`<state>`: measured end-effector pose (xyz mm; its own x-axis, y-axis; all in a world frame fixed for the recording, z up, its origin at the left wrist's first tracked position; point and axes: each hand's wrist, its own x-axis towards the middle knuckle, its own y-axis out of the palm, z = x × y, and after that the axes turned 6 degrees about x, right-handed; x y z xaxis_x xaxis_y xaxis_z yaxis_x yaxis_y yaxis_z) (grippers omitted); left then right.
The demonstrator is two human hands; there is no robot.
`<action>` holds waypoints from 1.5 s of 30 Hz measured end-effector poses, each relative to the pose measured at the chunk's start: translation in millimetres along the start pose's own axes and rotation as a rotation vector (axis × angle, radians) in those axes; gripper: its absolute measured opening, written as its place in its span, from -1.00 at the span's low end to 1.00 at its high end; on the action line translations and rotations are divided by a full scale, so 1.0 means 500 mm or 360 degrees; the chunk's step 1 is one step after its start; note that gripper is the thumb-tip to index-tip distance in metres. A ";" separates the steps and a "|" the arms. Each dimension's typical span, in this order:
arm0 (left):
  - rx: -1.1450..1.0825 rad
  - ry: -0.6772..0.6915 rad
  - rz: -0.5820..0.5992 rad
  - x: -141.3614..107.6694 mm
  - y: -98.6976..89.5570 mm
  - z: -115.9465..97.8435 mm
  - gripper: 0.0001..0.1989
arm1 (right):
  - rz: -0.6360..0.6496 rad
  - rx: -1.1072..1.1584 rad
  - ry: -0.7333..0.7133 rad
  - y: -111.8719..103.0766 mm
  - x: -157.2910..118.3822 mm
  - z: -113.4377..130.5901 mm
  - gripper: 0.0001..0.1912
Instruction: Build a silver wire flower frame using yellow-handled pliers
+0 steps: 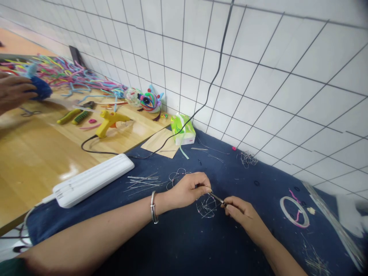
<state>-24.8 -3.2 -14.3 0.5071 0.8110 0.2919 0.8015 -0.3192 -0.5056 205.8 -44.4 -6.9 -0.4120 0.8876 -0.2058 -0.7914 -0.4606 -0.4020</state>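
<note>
Near the middle of the dark blue cloth, my left hand (pixel 192 186) is closed in a pinch beside a rounded tangle of thin wire (pixel 207 207). The wire appears to hang from its fingertips. My right hand (pixel 238 210) is wrapped round a slim metal tool (pixel 217 197) that looks like small pliers. Its tip reaches the left fingertips; the jaws and the exact contact with the wire are too small to make out. Behind my left wrist lie a looped wire (pixel 176 175) and several straight wire pieces (pixel 143 181).
A white power strip (pixel 94 180) lies at the left, its cable near a yellow glue gun (pixel 107 122). Beyond are green-handled pliers (pixel 79 114) and a tissue pack (pixel 184 130). A wire coil (pixel 294 211) sits right. Another person's hand (pixel 14 92) holds something blue and fuzzy.
</note>
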 end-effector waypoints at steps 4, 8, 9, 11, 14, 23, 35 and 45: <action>0.0011 -0.0035 -0.0025 0.000 0.000 0.000 -0.86 | -0.0022 0.0071 0.0016 -0.004 0.001 -0.005 -0.69; 0.0025 -0.0014 -0.0012 -0.001 0.001 0.001 -0.85 | 0.0019 0.0038 0.0025 -0.005 0.003 -0.003 -0.69; 0.0028 -0.0003 -0.0008 -0.002 0.001 0.001 -0.85 | 0.0030 0.0027 0.0030 -0.006 0.002 -0.003 -0.70; 0.0034 0.0017 0.0007 -0.002 0.000 0.001 -0.86 | 0.0046 0.0011 0.0040 -0.006 0.001 -0.001 -0.70; 0.0028 0.0033 0.0064 -0.001 0.000 0.002 -0.87 | 0.0095 -0.0005 0.0056 -0.008 0.000 0.000 -0.72; -0.0069 0.0018 0.0204 0.002 0.002 0.012 -0.87 | 0.0113 -0.0086 0.0013 -0.008 0.002 0.001 -0.77; 0.0054 -0.0196 -0.0024 0.002 0.004 0.016 -0.85 | -0.0444 -0.0380 -0.0163 0.004 -0.001 -0.010 -0.78; 0.0057 -0.0199 -0.0140 -0.004 0.017 0.010 -0.84 | -0.0628 -0.1245 -0.0781 0.033 -0.018 0.004 -0.80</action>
<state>-20.7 -5.3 -23.2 0.3903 0.8905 0.2339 0.8281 -0.2284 -0.5120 195.6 -59.8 -9.7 -0.4645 0.7959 0.3883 -0.4646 0.1542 -0.8720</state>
